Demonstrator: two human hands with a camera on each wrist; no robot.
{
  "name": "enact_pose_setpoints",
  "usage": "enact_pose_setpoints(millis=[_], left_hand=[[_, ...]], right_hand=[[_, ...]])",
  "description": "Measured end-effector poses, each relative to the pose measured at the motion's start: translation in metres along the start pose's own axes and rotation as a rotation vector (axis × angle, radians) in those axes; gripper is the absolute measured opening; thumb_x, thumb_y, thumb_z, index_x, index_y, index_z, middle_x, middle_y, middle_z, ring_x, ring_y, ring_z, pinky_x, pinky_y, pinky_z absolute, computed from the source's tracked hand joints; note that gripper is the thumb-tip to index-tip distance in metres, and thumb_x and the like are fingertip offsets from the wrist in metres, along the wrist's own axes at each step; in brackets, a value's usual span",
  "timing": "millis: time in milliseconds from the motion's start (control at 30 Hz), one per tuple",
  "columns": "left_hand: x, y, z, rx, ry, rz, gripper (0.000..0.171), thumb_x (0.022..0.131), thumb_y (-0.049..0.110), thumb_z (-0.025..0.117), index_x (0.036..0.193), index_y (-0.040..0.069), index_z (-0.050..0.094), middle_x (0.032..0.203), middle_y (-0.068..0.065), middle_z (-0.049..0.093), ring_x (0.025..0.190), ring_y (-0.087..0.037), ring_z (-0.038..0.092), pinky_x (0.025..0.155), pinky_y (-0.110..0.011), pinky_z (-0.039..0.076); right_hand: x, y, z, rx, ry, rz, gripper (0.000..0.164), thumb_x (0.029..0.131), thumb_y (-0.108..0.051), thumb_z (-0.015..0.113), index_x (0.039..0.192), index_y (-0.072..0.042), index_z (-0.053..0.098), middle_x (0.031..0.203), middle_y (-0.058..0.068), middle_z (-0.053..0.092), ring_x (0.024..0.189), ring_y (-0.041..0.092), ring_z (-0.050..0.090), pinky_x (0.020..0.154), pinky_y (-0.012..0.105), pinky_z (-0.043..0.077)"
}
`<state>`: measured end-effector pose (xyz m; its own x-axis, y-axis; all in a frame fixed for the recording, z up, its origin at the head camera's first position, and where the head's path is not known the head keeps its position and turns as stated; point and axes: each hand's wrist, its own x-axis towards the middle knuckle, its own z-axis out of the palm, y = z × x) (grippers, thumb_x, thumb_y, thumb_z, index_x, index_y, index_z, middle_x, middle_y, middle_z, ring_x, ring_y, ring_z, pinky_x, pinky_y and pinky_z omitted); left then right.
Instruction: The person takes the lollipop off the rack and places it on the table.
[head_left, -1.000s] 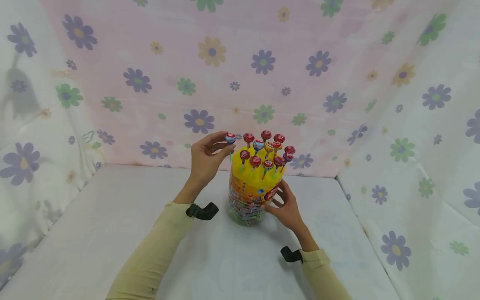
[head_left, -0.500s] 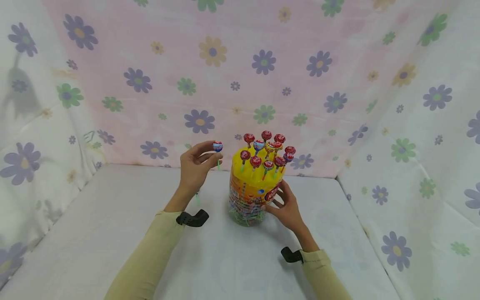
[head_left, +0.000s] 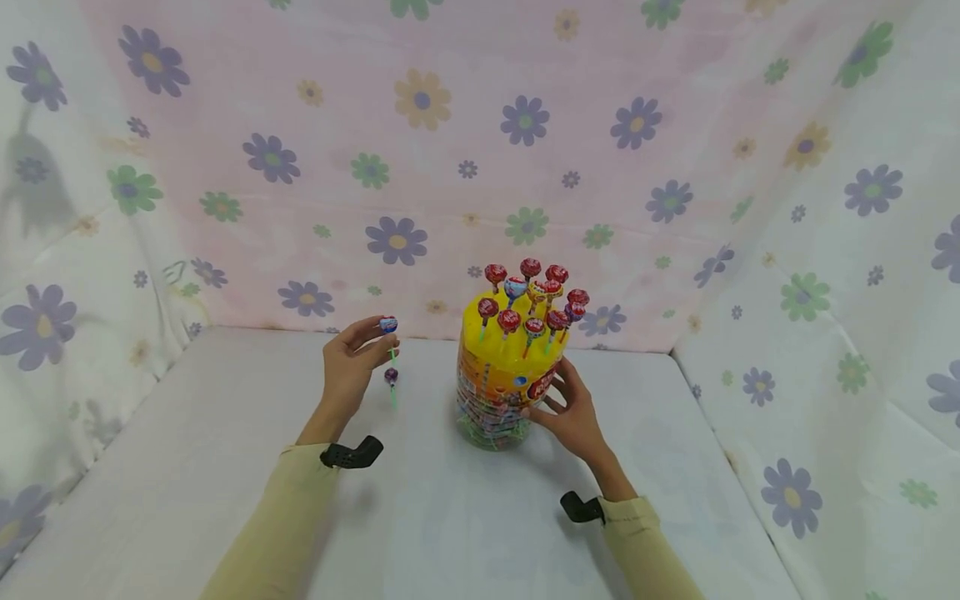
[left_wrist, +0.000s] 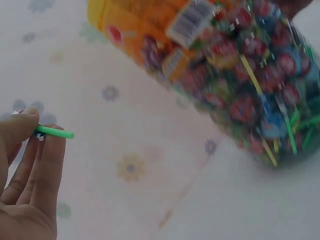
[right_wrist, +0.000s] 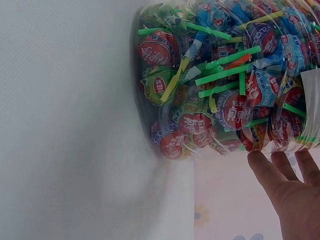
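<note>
My left hand (head_left: 348, 367) pinches a lollipop in a blue and red wrapper (head_left: 387, 325) between thumb and fingertips, left of the jar. In the left wrist view its green stick (left_wrist: 57, 132) points out past the fingers. A purple-wrapped lollipop (head_left: 391, 377) with a green stick lies on the table just beyond that hand. The clear lollipop jar (head_left: 495, 417) stands upright, its yellow lid (head_left: 487, 337) stuck with several upright lollipops. My right hand (head_left: 573, 417) holds the jar's right side, thumb in front and fingers farther back. Wrapped lollipops (right_wrist: 235, 107) fill the jar.
The white tabletop (head_left: 465, 525) meets flower-patterned cloth (head_left: 480, 212) at the back and on both sides. Each wrist wears a black camera mount (head_left: 352, 454).
My left hand has carried the blue lollipop left and down, away from the jar lid, baring the purple lollipop on the table. My right hand and the jar stay in place.
</note>
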<state>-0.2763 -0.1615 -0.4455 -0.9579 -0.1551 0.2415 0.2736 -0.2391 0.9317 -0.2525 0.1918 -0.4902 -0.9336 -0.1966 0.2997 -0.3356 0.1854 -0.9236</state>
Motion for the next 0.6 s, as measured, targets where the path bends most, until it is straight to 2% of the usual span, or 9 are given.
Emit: enact_pose_setpoints(millis=[200,433,600], left_hand=[[0.002,-0.018,-0.021,0.102,0.054,-0.109,0.042,0.095,0.002,0.07,0.134,-0.007,0.058,0.104,0.001,0.072,0.085,-0.007,0.075,0.082,-0.028,0.062],[0.003,-0.041,-0.041,0.24,0.119,-0.249,0.045,0.095,0.003,0.07,0.137,-0.005,0.057,0.124,-0.02,0.067,0.088,-0.006,0.073,0.079,-0.022,0.061],[0.004,-0.062,-0.053,0.435,0.132,-0.307,0.044,0.094,0.009,0.073,0.133,-0.006,0.061,0.126,-0.028,0.066,0.08,-0.001,0.068,0.071,-0.015,0.059]], right_hand=[[0.002,0.001,-0.001,0.006,-0.001,-0.001,0.095,0.085,0.001,0.08,0.16,-0.026,0.029,0.157,0.008,0.041,0.143,0.036,0.043,0.108,0.053,0.047],[0.001,0.002,-0.001,0.01,0.0,0.01,0.094,0.085,-0.002,0.082,0.159,-0.027,0.03,0.156,0.006,0.042,0.142,0.036,0.044,0.108,0.053,0.047],[0.001,0.002,-0.001,0.009,-0.001,0.003,0.095,0.084,-0.002,0.082,0.159,-0.028,0.03,0.156,0.006,0.043,0.142,0.036,0.045,0.108,0.053,0.047]])
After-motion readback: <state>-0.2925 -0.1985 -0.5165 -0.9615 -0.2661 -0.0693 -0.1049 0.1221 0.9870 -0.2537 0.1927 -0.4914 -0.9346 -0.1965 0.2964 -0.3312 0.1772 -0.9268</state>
